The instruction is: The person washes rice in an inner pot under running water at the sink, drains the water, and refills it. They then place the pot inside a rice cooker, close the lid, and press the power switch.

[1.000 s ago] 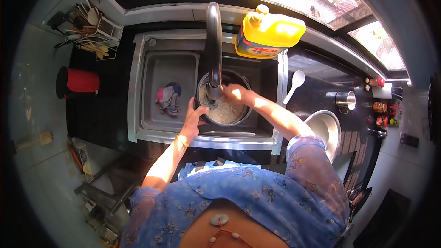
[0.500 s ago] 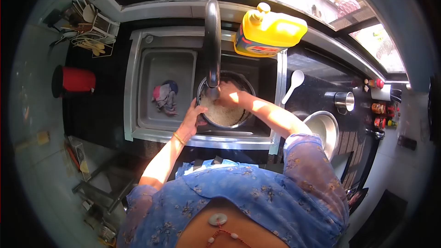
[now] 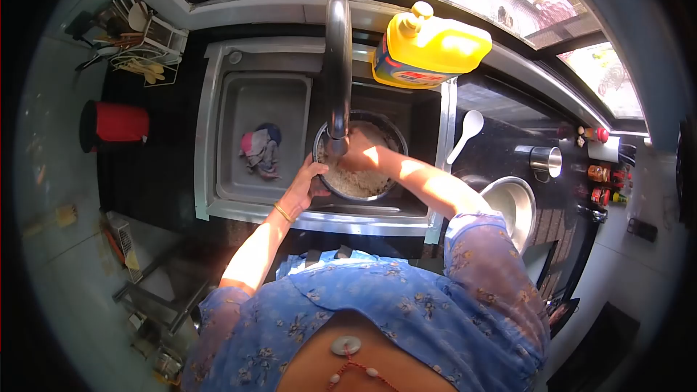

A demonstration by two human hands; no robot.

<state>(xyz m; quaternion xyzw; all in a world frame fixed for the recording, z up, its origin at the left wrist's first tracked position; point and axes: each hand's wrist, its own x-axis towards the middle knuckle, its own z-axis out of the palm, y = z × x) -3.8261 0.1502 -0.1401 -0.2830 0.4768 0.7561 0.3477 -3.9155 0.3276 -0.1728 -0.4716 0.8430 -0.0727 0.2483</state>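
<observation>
A round dark-rimmed pot (image 3: 397, 138) stands in the right basin of the sink, under the black faucet (image 3: 338, 65). Pale rice-like grains (image 3: 357, 184) with some liquid lie inside it. My left hand (image 3: 308, 183) grips the pot's left rim, with the thumb over the edge. Inside the pot, my right hand (image 3: 363, 147) reaches down among the grains near the faucet head; its fingers are blurred and partly hidden. Crumpled cloths (image 3: 260, 152) lie in the left basin.
A yellow jug (image 3: 428, 47) stands behind the sink. To the right are a white spoon (image 3: 470, 127), a metal cup (image 3: 545, 163), a metal bowl (image 3: 517, 207) and several jars. At the left are a red container (image 3: 120, 122) and a utensil rack (image 3: 165, 40).
My right hand has shifted within the pot and sits deeper among the grains than a second ago. My left hand keeps its hold on the rim. The view has moved slightly.
</observation>
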